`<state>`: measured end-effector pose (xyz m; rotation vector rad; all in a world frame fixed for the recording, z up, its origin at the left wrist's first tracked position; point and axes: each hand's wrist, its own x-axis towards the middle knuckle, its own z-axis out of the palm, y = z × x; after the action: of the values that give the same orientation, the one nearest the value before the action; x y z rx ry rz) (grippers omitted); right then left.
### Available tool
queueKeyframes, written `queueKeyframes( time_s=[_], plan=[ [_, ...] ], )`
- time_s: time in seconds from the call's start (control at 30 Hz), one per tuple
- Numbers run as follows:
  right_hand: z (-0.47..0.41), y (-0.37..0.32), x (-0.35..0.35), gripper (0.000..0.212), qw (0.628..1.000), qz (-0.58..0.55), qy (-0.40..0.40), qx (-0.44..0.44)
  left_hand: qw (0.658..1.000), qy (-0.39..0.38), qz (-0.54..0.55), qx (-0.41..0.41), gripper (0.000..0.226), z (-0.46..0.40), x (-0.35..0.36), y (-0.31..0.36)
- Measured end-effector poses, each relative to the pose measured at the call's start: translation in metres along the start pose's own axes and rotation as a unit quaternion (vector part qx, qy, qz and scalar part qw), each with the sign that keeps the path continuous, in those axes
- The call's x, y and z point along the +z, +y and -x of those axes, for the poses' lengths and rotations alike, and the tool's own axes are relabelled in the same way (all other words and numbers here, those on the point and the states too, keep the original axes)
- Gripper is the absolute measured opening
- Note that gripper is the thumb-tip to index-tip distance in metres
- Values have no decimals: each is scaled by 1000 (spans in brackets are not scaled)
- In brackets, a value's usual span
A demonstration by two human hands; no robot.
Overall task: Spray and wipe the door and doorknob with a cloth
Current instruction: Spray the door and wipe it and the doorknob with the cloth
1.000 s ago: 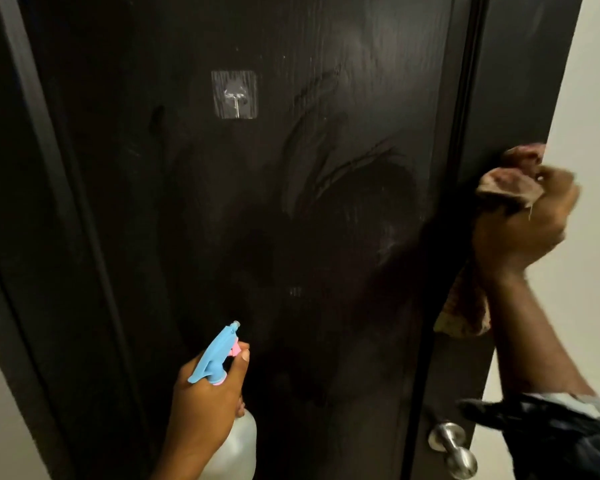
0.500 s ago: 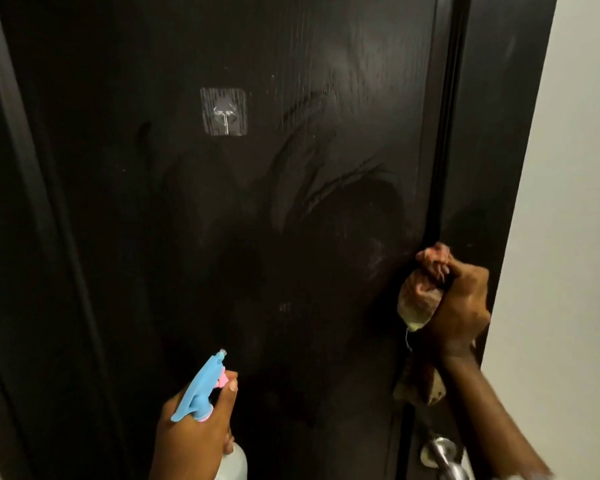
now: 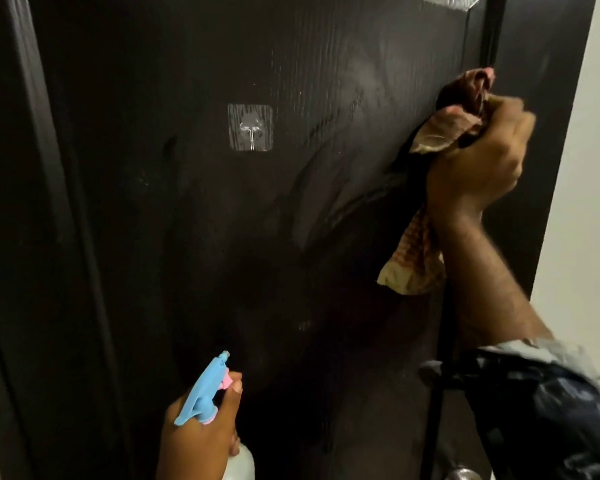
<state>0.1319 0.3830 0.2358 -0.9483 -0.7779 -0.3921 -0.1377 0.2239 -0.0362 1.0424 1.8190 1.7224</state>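
- Your right hand (image 3: pixel 478 161), upper right of frame, grips the bunched cloth (image 3: pixel 440 129) against the door (image 3: pixel 222 237).
- Your left hand (image 3: pixel 198 441), bottom centre, holds the spray bottle (image 3: pixel 205 389).

Clear adhesive hook (image 3: pixel 250 128); pale wall (image 3: pixel 589 168)

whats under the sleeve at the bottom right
A sliver of the metal doorknob shows below the sleeve, beside the door edge. The rest of the knob is hidden by the sleeve and frame edge.
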Motion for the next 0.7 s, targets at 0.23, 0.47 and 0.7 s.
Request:
queueKeyframes(
  time_s=[0.23,0.47,0.7],
  plan=[
    [37,24,-3,42,997,10,-35,-61,996,-10,43,77,28,-14,-1,20],
    [-1,-33,23,42,997,2,-3,-75,991,38,38,119,44,-38,-28,60],
    [11,-109,53,50,994,-14,-37,-103,988,91,57,114,31,-74,-77,73]
  ],
)
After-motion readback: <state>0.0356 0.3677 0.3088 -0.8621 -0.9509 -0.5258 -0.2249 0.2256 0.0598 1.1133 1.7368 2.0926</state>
